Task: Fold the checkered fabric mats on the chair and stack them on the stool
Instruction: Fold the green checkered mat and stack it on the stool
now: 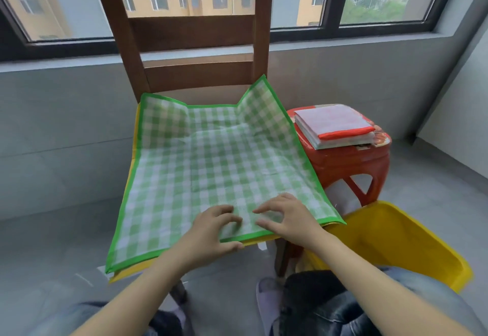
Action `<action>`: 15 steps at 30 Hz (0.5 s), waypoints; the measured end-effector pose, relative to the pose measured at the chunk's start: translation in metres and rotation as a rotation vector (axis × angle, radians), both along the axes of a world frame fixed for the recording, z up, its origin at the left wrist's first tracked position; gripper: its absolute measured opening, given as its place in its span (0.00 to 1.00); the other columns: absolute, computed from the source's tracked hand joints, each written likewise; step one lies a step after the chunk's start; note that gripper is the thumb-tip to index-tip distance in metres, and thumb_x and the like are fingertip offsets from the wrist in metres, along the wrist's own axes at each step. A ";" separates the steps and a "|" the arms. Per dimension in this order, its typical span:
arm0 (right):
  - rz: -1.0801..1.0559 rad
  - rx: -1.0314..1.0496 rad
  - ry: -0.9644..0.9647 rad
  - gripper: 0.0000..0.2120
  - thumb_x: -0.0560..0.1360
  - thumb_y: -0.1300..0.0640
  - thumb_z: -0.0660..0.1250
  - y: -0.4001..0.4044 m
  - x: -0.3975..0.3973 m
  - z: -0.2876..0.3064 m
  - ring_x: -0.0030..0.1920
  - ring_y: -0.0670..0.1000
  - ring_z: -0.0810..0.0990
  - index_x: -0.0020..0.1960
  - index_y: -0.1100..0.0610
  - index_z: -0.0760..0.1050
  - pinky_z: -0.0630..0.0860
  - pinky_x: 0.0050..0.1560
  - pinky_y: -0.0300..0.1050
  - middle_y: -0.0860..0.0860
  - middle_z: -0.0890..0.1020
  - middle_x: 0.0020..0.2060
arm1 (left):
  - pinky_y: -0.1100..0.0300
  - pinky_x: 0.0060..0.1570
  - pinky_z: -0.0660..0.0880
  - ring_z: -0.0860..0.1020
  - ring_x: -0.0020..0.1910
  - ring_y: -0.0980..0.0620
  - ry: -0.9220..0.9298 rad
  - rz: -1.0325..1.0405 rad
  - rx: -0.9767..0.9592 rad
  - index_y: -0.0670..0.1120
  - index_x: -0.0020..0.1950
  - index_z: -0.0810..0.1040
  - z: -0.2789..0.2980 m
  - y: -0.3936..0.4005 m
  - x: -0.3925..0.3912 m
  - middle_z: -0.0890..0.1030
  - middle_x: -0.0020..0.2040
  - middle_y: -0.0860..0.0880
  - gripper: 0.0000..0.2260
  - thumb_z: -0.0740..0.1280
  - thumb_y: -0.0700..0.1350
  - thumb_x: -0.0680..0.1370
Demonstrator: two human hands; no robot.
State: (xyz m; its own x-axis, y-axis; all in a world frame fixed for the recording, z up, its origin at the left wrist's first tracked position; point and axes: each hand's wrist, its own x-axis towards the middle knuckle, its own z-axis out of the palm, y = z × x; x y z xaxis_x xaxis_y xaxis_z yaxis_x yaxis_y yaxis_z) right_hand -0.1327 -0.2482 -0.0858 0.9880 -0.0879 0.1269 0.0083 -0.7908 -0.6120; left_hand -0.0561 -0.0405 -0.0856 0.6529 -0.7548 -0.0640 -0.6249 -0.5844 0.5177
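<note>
The green checkered mat (211,161) is spread on the wooden chair (192,34), over a yellow layer. The left hand (211,230) and right hand (287,217) are laid on its near edge, fingers loosely curled, nothing pinched. The thin, creased woven fabric may slide, so the fold could become crooked. Folded mats (335,127) are stacked on the red plastic stool (351,164).

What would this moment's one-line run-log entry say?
stage: fold not begun | green mat: flat on chair | left hand, right hand: on near edge | stool: holds folded stack
</note>
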 end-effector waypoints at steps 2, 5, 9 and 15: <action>0.027 -0.038 -0.010 0.14 0.68 0.44 0.72 0.001 -0.001 -0.002 0.57 0.46 0.72 0.53 0.45 0.81 0.60 0.57 0.27 0.43 0.81 0.53 | 0.65 0.69 0.53 0.57 0.74 0.56 -0.027 -0.020 -0.018 0.57 0.67 0.71 -0.004 0.006 0.001 0.61 0.74 0.55 0.25 0.72 0.54 0.71; 0.078 -0.098 -0.001 0.18 0.65 0.42 0.75 0.000 -0.001 -0.005 0.58 0.45 0.67 0.54 0.43 0.81 0.56 0.59 0.31 0.42 0.78 0.57 | 0.69 0.68 0.51 0.55 0.74 0.57 -0.053 -0.036 -0.061 0.56 0.68 0.70 -0.008 0.011 0.003 0.60 0.75 0.55 0.26 0.73 0.50 0.72; 0.140 -0.168 -0.016 0.17 0.64 0.42 0.74 0.000 0.001 -0.013 0.58 0.43 0.62 0.52 0.41 0.81 0.55 0.61 0.38 0.41 0.75 0.59 | 0.65 0.71 0.53 0.56 0.75 0.57 -0.048 -0.048 -0.082 0.57 0.67 0.72 -0.011 0.013 0.004 0.61 0.74 0.54 0.24 0.72 0.49 0.72; 0.118 -0.118 -0.125 0.08 0.66 0.44 0.71 -0.002 0.005 -0.018 0.54 0.43 0.70 0.41 0.46 0.84 0.56 0.58 0.31 0.42 0.81 0.52 | 0.70 0.67 0.55 0.60 0.73 0.58 0.000 0.002 -0.112 0.54 0.64 0.76 -0.002 0.013 0.006 0.65 0.73 0.54 0.20 0.73 0.47 0.72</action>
